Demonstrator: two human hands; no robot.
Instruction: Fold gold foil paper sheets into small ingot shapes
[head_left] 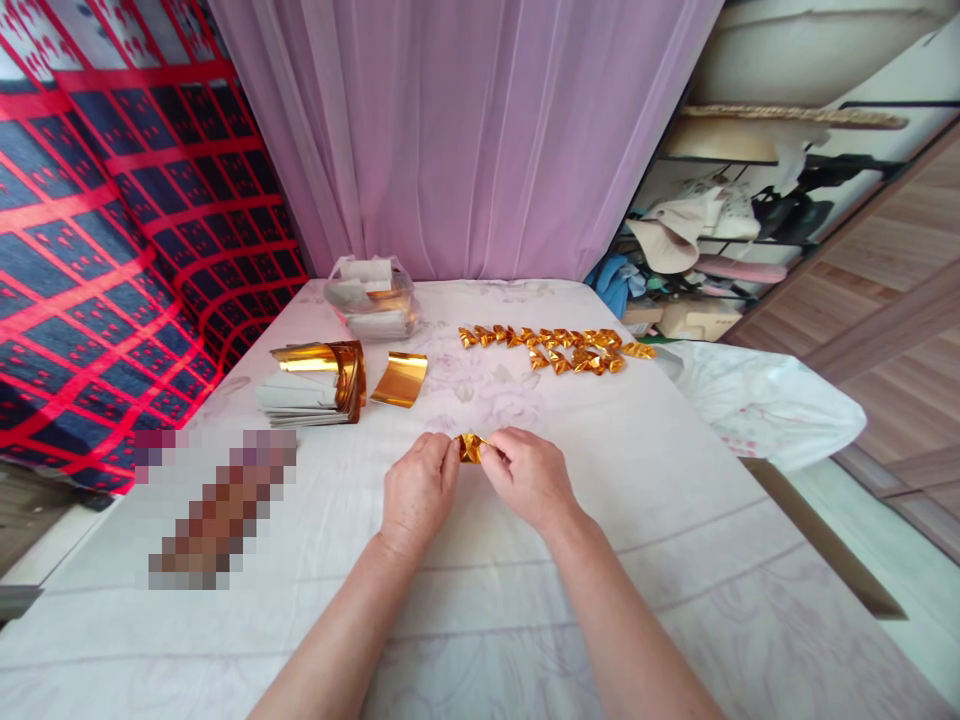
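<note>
Head view: both my hands pinch one small gold foil piece at the middle of the frame.

My left hand [417, 490] and right hand [529, 476] are closed on the gold foil piece [470, 447], fingertips meeting on it just above the white-covered counter [675, 500]; it looks partly folded, though I cannot tell how many creases it has. Above and to the right of centre lies a row of finished folded gold pieces [559, 347], quite a few, so I judge a good share is done. Left of centre a stack of gold sheets [315, 385] and a single curled gold sheet [400, 379] lie unfolded, so plenty seems left. A clear bag of paper [371, 298] sits behind them, near the pink curtain [465, 130].
</note>
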